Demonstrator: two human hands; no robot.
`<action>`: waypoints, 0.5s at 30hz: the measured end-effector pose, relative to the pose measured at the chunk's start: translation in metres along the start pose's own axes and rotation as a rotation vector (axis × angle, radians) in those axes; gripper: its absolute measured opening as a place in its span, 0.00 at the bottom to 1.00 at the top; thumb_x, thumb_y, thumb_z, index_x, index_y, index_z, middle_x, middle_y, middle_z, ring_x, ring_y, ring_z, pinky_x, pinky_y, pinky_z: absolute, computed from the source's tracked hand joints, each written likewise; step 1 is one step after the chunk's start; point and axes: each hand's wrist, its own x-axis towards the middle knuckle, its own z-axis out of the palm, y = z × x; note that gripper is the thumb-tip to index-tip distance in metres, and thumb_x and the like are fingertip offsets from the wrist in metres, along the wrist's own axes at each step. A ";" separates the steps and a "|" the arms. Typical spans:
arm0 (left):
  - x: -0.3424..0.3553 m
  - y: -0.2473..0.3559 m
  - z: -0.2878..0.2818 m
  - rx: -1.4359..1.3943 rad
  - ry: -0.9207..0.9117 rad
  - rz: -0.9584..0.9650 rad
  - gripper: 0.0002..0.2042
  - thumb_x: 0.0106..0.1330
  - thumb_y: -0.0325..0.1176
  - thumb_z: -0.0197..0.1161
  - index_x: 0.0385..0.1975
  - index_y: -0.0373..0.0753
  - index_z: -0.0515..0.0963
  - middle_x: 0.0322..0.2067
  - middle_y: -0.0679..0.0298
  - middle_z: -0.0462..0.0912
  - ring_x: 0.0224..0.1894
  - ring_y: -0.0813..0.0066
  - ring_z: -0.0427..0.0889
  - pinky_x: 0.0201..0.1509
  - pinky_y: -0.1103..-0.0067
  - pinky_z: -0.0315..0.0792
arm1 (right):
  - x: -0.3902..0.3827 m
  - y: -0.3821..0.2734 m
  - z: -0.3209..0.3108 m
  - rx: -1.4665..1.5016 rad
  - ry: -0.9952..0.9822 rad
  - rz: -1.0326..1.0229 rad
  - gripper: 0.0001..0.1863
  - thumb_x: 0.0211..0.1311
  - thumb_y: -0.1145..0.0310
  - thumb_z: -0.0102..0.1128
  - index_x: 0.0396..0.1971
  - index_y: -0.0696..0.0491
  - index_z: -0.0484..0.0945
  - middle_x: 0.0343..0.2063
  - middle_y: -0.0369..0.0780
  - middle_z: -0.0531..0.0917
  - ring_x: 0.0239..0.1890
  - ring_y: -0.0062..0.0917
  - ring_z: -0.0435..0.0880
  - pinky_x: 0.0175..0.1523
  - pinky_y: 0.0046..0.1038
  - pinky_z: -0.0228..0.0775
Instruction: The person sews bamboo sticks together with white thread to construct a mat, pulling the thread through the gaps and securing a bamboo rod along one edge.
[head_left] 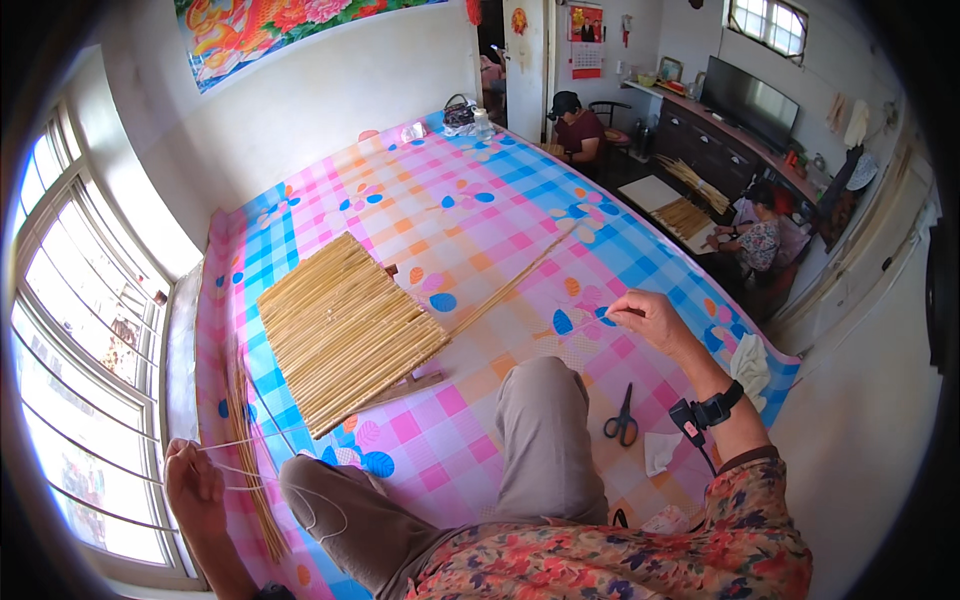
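Observation:
My left hand [195, 485] is out by the window, its fingers closed on white string [238, 441]. Strands run from it toward the near corner of the mat, and a loose loop lies over my left knee. A mat of straw-coloured stalks [350, 330], laid side by side, rests in front of me with a wooden piece [405, 388] partly hidden under its near right edge. My right hand [645, 315] is raised to the right of the mat, fingertips pinched together. Whatever they hold, if anything, is too fine to make out.
Black scissors [622, 428] and white paper [660, 452] lie right of my knee, near a pale cloth [750, 370]. Loose stalks [248, 455] lie along the window side, others [515, 280] beyond the mat. Two people [580, 130] work on the floor past the checked cover's edge.

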 end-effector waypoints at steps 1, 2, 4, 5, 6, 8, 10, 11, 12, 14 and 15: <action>-0.001 -0.001 0.002 0.000 -0.001 0.000 0.04 0.65 0.29 0.49 0.29 0.39 0.66 0.18 0.67 0.67 0.08 0.86 0.54 0.08 0.88 0.52 | -0.004 0.003 -0.002 -0.029 0.016 0.034 0.04 0.56 0.75 0.60 0.30 0.59 0.79 0.24 0.34 0.77 0.26 0.15 0.71 0.33 0.18 0.65; -0.001 -0.002 0.005 0.005 0.032 0.007 0.04 0.65 0.29 0.49 0.29 0.39 0.66 0.18 0.67 0.67 0.08 0.86 0.54 0.08 0.88 0.52 | -0.008 0.005 -0.005 -0.029 0.016 0.034 0.04 0.56 0.75 0.60 0.30 0.59 0.79 0.24 0.34 0.77 0.26 0.15 0.71 0.33 0.18 0.65; -0.002 -0.002 0.009 0.012 0.065 0.014 0.03 0.65 0.29 0.49 0.29 0.39 0.66 0.17 0.67 0.67 0.08 0.86 0.54 0.08 0.88 0.52 | -0.014 0.008 -0.008 -0.046 0.050 0.057 0.04 0.56 0.75 0.61 0.30 0.59 0.79 0.24 0.34 0.77 0.26 0.16 0.72 0.33 0.19 0.66; -0.002 -0.003 0.010 0.009 0.070 0.007 0.03 0.65 0.29 0.49 0.29 0.39 0.67 0.17 0.67 0.66 0.08 0.86 0.54 0.08 0.88 0.52 | -0.015 0.010 -0.008 -0.046 0.050 0.057 0.04 0.56 0.75 0.61 0.30 0.59 0.79 0.24 0.34 0.77 0.26 0.16 0.72 0.33 0.19 0.66; -0.003 -0.004 0.012 0.003 0.075 -0.001 0.03 0.65 0.29 0.50 0.29 0.39 0.67 0.17 0.67 0.66 0.08 0.86 0.54 0.08 0.88 0.52 | -0.015 0.013 -0.008 -0.054 0.067 0.055 0.04 0.56 0.75 0.61 0.30 0.59 0.79 0.24 0.35 0.77 0.26 0.16 0.72 0.33 0.19 0.66; -0.004 -0.006 0.015 0.006 0.065 -0.013 0.03 0.64 0.29 0.50 0.29 0.39 0.67 0.17 0.67 0.66 0.08 0.86 0.54 0.08 0.87 0.52 | -0.018 0.014 -0.009 -0.066 0.085 0.053 0.04 0.56 0.75 0.61 0.30 0.59 0.79 0.24 0.35 0.77 0.27 0.16 0.72 0.33 0.19 0.66; -0.007 -0.007 0.017 0.014 0.065 -0.021 0.03 0.64 0.28 0.50 0.29 0.39 0.67 0.16 0.67 0.67 0.08 0.86 0.54 0.08 0.87 0.52 | -0.019 0.013 -0.007 -0.166 0.150 0.042 0.04 0.55 0.75 0.61 0.28 0.59 0.78 0.23 0.36 0.76 0.26 0.17 0.71 0.32 0.20 0.65; -0.009 -0.007 0.017 0.025 0.012 -0.027 0.02 0.64 0.28 0.49 0.30 0.39 0.66 0.18 0.68 0.67 0.09 0.86 0.54 0.08 0.88 0.52 | -0.018 0.013 -0.007 -0.166 0.146 0.040 0.04 0.55 0.75 0.61 0.28 0.59 0.78 0.23 0.36 0.76 0.26 0.17 0.71 0.32 0.20 0.65; -0.011 -0.008 0.017 0.033 -0.043 -0.036 0.02 0.65 0.27 0.49 0.30 0.40 0.66 0.19 0.68 0.67 0.09 0.87 0.54 0.08 0.88 0.51 | -0.020 0.011 -0.008 -0.226 0.177 0.012 0.04 0.54 0.76 0.62 0.27 0.59 0.77 0.22 0.37 0.76 0.25 0.18 0.72 0.31 0.21 0.65; -0.014 -0.013 0.017 0.030 -0.012 -0.042 0.01 0.64 0.27 0.49 0.30 0.39 0.66 0.18 0.68 0.67 0.09 0.87 0.54 0.08 0.88 0.51 | -0.023 0.012 -0.010 -0.290 0.204 -0.016 0.04 0.54 0.76 0.62 0.27 0.60 0.77 0.22 0.38 0.76 0.25 0.20 0.72 0.31 0.21 0.65; -0.015 -0.015 0.020 0.030 0.016 -0.043 0.01 0.64 0.27 0.49 0.30 0.39 0.66 0.17 0.68 0.67 0.08 0.87 0.54 0.08 0.88 0.51 | -0.023 0.019 -0.012 -0.241 0.224 -0.010 0.04 0.53 0.76 0.62 0.26 0.59 0.77 0.23 0.39 0.76 0.24 0.22 0.72 0.30 0.22 0.64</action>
